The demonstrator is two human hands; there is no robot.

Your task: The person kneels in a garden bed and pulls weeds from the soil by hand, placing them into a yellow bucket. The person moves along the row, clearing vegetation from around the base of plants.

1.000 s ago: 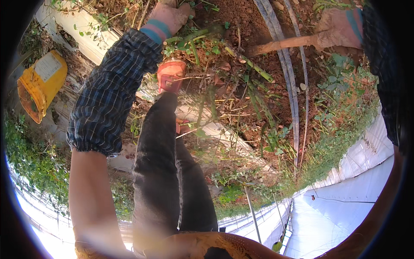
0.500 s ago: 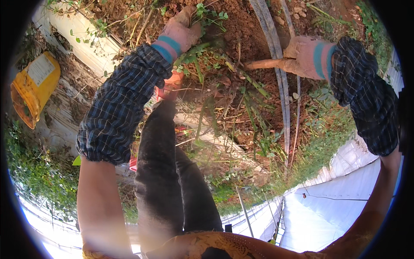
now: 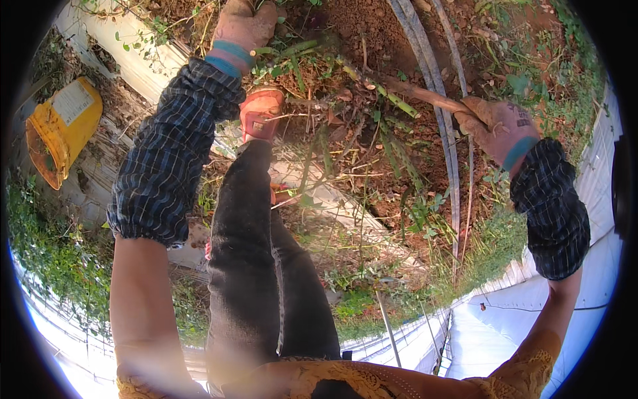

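Observation:
My right hand [image 3: 500, 130], in a pink glove with a blue-banded cuff and soiled fingers, is wrapped round a wooden handle [image 3: 425, 96]. The handle slants up to the left into stems and soil, and the tool's far end cannot be made out. At the top edge my left hand [image 3: 246, 28], gloved alike, is closed with its fingers curled among weeds. Whatever it may hold is hidden. Below it, cut green stems [image 3: 302, 48] lie over the reddish soil [image 3: 369, 36]. My foot in an orange-red shoe [image 3: 261, 110] stands close to these stems.
A yellow plastic bucket [image 3: 78, 123] lies on its side at the left. Grey irrigation hoses [image 3: 444, 143] run lengthwise over the soil, left of my right hand. Pale sheeting [image 3: 126, 50] borders the bed, and cut branches [image 3: 399, 159] lie in front of me.
My left hand has moved up and left, away from the leafy green plant. My right hand has shifted down and slightly right with the handle, which now slants more.

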